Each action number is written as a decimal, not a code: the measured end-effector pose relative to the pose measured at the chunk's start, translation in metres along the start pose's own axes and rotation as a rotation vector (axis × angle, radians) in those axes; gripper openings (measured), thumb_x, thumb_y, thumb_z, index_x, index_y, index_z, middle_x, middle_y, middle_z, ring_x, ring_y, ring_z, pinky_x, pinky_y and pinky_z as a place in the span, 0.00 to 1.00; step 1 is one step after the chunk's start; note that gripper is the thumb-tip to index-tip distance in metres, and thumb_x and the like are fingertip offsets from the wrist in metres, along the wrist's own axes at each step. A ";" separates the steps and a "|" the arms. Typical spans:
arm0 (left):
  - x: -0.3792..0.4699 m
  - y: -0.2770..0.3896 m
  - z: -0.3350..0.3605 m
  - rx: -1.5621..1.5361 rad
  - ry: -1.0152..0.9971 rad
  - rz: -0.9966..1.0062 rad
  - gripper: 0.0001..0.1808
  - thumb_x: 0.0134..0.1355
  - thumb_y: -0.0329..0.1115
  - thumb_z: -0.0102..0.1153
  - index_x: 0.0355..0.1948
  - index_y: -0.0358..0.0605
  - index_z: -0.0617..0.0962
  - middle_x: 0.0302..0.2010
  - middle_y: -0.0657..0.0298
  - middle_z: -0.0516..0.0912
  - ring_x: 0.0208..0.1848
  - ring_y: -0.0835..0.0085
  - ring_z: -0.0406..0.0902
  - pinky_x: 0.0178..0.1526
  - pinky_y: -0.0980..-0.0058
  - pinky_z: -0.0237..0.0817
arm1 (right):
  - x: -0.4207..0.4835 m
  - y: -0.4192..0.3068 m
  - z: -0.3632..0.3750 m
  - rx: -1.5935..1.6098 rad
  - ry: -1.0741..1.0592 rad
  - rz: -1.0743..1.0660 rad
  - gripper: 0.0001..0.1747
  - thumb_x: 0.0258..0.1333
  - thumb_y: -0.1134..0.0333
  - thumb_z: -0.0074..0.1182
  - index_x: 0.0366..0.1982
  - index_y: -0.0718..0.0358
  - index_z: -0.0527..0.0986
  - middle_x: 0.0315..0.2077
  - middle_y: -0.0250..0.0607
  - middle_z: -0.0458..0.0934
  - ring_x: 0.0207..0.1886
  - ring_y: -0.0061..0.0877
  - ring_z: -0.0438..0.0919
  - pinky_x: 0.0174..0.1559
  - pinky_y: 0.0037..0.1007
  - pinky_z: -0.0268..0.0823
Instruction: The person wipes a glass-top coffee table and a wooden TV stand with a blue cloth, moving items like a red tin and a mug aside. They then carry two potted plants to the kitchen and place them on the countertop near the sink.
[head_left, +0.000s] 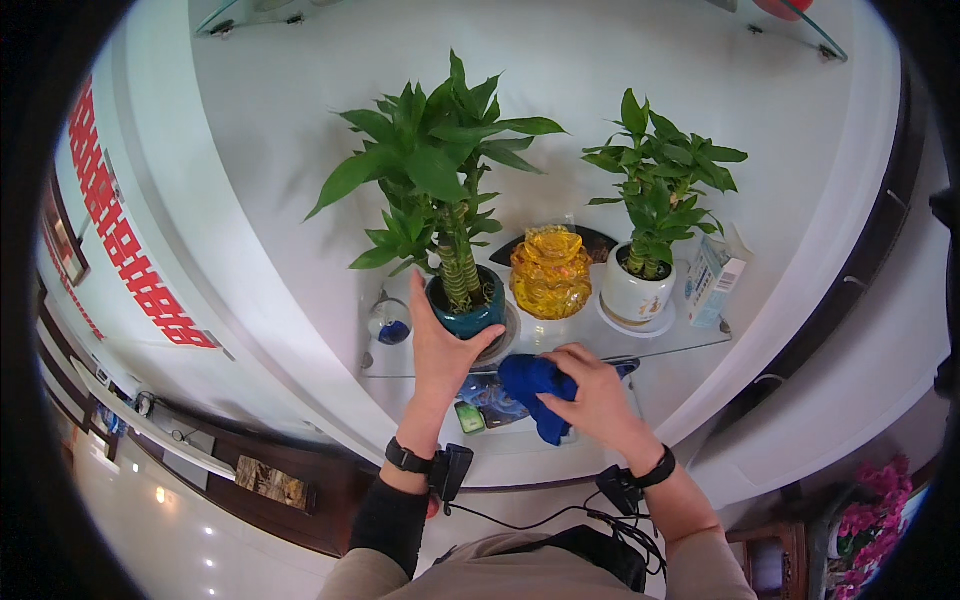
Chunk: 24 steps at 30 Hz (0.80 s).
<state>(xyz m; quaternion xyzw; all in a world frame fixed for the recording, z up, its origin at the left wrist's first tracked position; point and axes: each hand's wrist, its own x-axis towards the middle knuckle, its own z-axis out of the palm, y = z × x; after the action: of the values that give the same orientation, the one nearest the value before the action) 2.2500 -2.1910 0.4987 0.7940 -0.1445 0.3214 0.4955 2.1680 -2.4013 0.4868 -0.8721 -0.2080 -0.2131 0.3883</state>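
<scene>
My left hand (442, 341) grips a dark teal ceramic pot (469, 319) from its near left side, thumb and fingers spread around it. Tall lucky bamboo (442, 172) with broad green leaves grows from this pot. A round saucer (504, 341) shows partly beneath the pot, at the glass shelf's (555, 341) front left. Whether the pot rests on it or is slightly lifted, I cannot tell. In my right hand (592, 390) is a bunched blue cloth (536, 390), held just in front of the shelf edge. Right behind the cloth sits a yellow translucent ornament (551, 274).
A smaller lucky bamboo in a white pot (637, 292) stands on a white saucer (664, 322), with a carton (716, 281) beside it. A glass globe (390, 321) is close by the teal pot on the left. Below lie a green box (470, 418) and other items. Cables (600, 517) hang near my waist.
</scene>
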 end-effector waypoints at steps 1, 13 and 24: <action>0.000 0.000 -0.001 0.030 -0.010 0.004 0.65 0.40 0.38 0.81 0.72 0.33 0.50 0.68 0.42 0.61 0.69 0.51 0.63 0.69 0.64 0.57 | 0.005 0.002 -0.005 0.060 -0.020 -0.005 0.27 0.44 0.67 0.67 0.50 0.61 0.76 0.45 0.47 0.77 0.42 0.45 0.80 0.46 0.36 0.75; 0.008 -0.016 -0.012 -0.078 -0.153 -0.041 0.63 0.41 0.39 0.80 0.71 0.32 0.52 0.67 0.44 0.64 0.67 0.56 0.67 0.68 0.65 0.58 | 0.009 0.003 -0.012 -0.412 0.181 -0.088 0.29 0.40 0.70 0.68 0.50 0.59 0.75 0.42 0.46 0.74 0.43 0.43 0.78 0.43 0.39 0.74; 0.011 -0.029 -0.020 -0.212 -0.243 -0.047 0.67 0.38 0.42 0.82 0.73 0.37 0.50 0.66 0.47 0.66 0.67 0.60 0.67 0.68 0.67 0.58 | 0.038 0.004 0.008 -0.361 0.026 0.059 0.25 0.45 0.57 0.65 0.44 0.61 0.76 0.39 0.47 0.78 0.39 0.44 0.81 0.40 0.41 0.75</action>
<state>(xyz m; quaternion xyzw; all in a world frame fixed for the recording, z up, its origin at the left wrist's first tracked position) 2.2663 -2.1589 0.4918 0.7732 -0.2178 0.1944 0.5629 2.2029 -2.3905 0.5000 -0.9306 -0.1357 -0.2466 0.2340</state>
